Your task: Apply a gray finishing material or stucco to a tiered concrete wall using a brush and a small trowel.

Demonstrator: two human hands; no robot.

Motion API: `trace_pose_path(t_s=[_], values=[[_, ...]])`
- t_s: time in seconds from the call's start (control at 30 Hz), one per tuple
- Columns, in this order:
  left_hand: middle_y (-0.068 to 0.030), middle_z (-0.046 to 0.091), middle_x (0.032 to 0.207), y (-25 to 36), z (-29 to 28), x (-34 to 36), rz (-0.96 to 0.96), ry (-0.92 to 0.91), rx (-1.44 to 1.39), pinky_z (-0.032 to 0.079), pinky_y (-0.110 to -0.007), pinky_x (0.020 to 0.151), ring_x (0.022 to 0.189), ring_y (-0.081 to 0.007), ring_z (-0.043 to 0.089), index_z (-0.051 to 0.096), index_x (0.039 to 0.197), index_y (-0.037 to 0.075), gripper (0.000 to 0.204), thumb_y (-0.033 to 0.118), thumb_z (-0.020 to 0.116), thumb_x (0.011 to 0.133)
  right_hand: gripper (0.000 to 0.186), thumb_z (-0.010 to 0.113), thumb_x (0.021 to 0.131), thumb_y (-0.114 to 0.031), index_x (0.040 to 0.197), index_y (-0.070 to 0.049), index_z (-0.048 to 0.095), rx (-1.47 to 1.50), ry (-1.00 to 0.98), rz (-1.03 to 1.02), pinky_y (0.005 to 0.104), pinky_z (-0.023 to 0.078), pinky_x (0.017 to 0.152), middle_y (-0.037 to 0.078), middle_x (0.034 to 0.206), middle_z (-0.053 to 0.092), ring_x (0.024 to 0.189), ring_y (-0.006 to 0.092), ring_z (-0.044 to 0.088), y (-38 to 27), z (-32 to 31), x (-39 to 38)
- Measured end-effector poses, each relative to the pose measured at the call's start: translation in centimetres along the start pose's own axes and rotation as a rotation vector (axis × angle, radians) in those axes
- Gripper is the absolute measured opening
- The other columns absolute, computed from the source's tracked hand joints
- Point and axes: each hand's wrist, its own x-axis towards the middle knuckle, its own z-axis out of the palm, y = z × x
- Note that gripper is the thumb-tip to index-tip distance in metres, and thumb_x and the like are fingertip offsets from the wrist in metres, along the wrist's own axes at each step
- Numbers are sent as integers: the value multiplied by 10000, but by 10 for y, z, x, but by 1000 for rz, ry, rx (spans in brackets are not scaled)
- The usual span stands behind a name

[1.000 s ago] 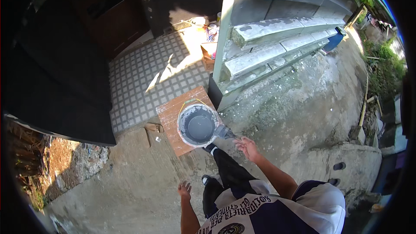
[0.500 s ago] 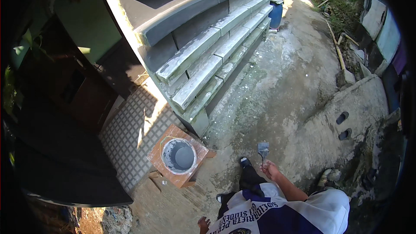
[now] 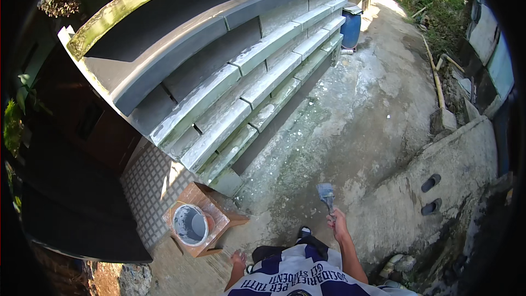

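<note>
Grey-smeared paintbrush [image 3: 326,194], right of lower centre: long axis up-frame, gripped by the right hand [image 3: 337,223]; the open, empty left hand [image 3: 238,258] lies nearer the paint bucket [image 3: 183,220], lower left.

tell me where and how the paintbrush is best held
Best taken by its handle, probably from the near side, where the right hand has it: the paintbrush points away from the person, so the slim handle comes back toward the hand, while the broad, grey-smeared bristle end lies on the far side and is better left untouched.
</note>
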Motion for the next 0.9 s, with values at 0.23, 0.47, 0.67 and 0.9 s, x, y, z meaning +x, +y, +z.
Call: trace_pose_path(t_s=[0.23,0.47,0.67,0.9], values=[[-110,598,1124,0,186,-15,505,-143,777,524,-356,596,821,-220,656,551,1183,113,343,87,606,845,95,471,893,-110,804,-128,443,-151,163,-97,196,213,386,-62,593,370,445,32,314,-121,-71,51],[-110,617,1013,-8,277,-5,244,-49,584,525,-364,596,730,-244,653,550,1173,104,338,121,613,842,116,484,884,-112,769,-105,472,-110,194,-223,222,204,388,-68,551,331,412,37,288,-186,-82,137],[-127,581,1110,-29,370,48,75,148,553,540,-456,654,909,-345,654,501,1215,113,351,214,564,884,143,489,868,-123,745,-61,527,-233,218,-359,227,202,391,-60,543,376,415,37,320,-236,-46,220],[-165,631,1002,-18,569,40,751,247,753,481,-395,801,823,-285,623,295,1435,125,638,270,599,893,216,434,840,-118,749,2,588,-525,186,-457,273,299,442,-19,542,446,476,75,407,-321,-10,278]])
